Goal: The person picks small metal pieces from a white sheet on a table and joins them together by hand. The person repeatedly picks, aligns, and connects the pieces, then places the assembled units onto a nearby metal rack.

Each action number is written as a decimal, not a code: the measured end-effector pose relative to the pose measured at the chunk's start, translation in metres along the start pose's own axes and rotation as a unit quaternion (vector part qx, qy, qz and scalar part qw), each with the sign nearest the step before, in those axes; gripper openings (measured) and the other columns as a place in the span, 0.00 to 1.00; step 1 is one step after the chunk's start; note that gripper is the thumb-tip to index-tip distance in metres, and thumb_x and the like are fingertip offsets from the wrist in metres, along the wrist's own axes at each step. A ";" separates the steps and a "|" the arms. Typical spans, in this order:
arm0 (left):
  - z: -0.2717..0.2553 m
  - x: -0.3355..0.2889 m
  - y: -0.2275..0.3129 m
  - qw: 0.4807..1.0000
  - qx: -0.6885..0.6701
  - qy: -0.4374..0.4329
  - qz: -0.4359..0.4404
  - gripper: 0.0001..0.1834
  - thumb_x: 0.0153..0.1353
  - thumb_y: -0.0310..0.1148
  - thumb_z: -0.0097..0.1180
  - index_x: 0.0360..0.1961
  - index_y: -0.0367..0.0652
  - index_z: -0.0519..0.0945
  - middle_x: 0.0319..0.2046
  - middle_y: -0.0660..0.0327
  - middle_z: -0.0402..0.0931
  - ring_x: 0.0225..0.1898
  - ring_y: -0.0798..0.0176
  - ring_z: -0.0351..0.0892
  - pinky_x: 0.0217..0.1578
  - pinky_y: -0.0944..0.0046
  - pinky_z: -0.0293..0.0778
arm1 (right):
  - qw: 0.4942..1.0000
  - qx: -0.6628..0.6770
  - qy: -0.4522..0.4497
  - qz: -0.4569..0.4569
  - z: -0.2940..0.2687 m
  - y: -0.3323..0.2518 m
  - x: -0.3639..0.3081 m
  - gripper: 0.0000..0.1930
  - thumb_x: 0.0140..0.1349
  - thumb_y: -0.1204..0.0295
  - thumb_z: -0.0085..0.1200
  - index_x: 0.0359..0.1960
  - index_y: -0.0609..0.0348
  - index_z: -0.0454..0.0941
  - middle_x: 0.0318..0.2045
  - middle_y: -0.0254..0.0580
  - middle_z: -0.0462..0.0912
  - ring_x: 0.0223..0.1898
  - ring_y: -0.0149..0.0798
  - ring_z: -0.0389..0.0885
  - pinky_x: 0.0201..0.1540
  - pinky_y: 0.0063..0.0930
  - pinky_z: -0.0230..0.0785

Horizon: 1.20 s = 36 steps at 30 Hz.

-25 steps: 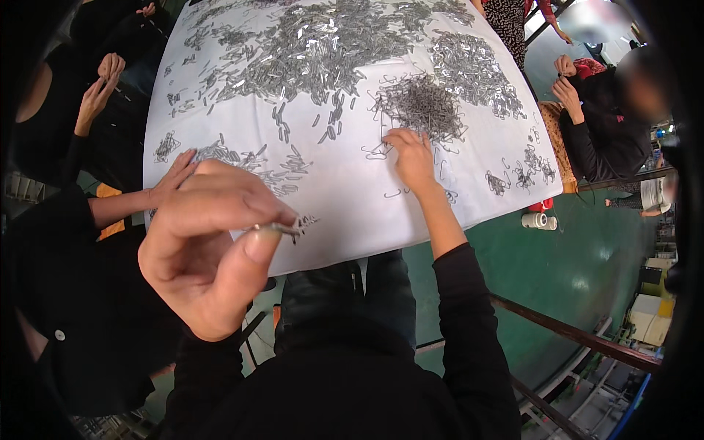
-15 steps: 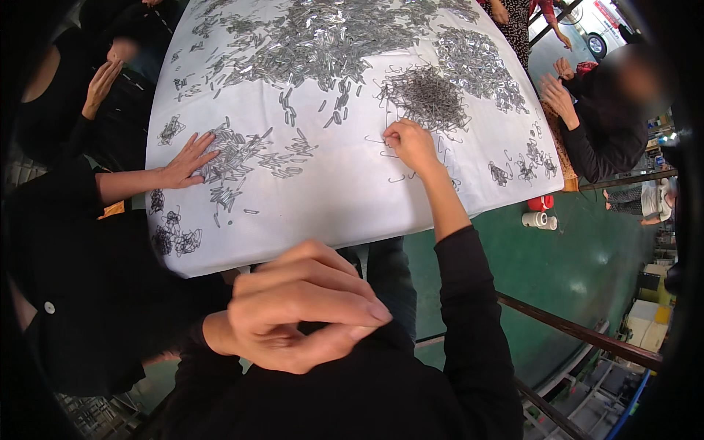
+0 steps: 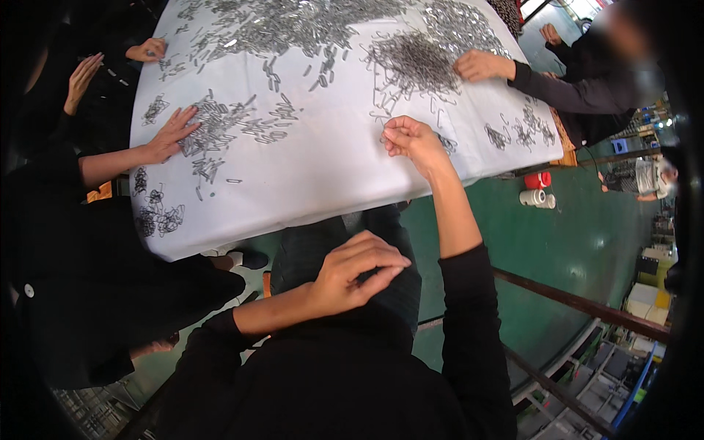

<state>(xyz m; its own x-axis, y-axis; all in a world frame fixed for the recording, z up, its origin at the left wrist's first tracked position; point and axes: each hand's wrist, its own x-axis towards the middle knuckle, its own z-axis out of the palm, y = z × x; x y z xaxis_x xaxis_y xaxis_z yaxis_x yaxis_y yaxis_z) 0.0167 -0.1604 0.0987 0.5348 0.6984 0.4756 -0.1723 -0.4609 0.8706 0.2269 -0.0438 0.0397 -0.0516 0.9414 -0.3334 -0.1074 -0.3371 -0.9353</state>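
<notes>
Over the near part of the white-covered table (image 3: 323, 161), my right hand (image 3: 412, 144) pinches with thumb and fingertips. A bit of thin dark wire, seemingly a wire hook, shows at its fingertips. Just beyond it a few loose wire hooks (image 3: 380, 114) trail from a tangled pile of wire hooks (image 3: 414, 64). My left hand (image 3: 356, 271) is held in the air in front of my body, short of the table edge, with thumb and index finger brought together. Whatever may be between those fingertips is too small to make out.
Small oblong metal links (image 3: 293, 29) spread over the far table. A co-worker's hand (image 3: 170, 136) rests by a smaller heap of links (image 3: 209, 125) at left; another's hand (image 3: 484, 66) touches the hook pile from the right. Bundles of bent wire (image 3: 158, 216) lie near the left edge.
My left hand has moved away from the camera and slightly right, still pinched. My right hand stays near the loose hooks. A co-worker's hand at right has reached onto the hook pile.
</notes>
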 end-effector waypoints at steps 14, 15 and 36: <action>0.021 -0.012 -0.028 0.998 0.007 0.046 -0.049 0.18 0.50 0.16 0.59 0.44 0.36 0.76 0.31 0.60 0.78 0.31 0.68 0.77 0.33 0.71 0.73 | 0.958 0.113 0.187 -0.185 0.073 0.017 -0.201 0.03 0.58 0.80 0.55 0.33 0.64 0.75 0.38 0.37 0.71 0.34 0.24 0.70 0.34 0.15 0.64; 0.022 -0.012 -0.027 0.998 0.006 0.046 -0.050 0.18 0.50 0.16 0.59 0.44 0.36 0.76 0.31 0.60 0.78 0.31 0.68 0.77 0.33 0.71 0.73 | 0.959 0.106 0.191 -0.181 0.073 0.019 -0.202 0.03 0.57 0.80 0.55 0.32 0.64 0.76 0.41 0.37 0.68 0.37 0.24 0.68 0.37 0.15 0.63; -0.115 0.058 -0.169 0.775 0.579 0.052 -0.248 0.35 0.64 0.54 0.38 0.64 0.40 0.58 0.66 0.48 0.48 0.69 0.44 0.38 0.63 0.36 0.36 | 0.909 -0.020 0.309 -0.280 0.075 0.033 -0.205 0.04 0.56 0.80 0.56 0.33 0.62 0.75 0.40 0.39 0.67 0.37 0.28 0.68 0.39 0.18 0.62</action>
<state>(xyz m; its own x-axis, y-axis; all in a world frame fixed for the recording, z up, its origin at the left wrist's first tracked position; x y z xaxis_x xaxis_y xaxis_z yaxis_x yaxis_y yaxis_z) -0.0182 0.0206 -0.0066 0.2178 0.9596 0.1781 0.9233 -0.2617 0.2810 0.1595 -0.2490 0.0856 0.5690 0.7966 0.2041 0.0918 0.1851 -0.9784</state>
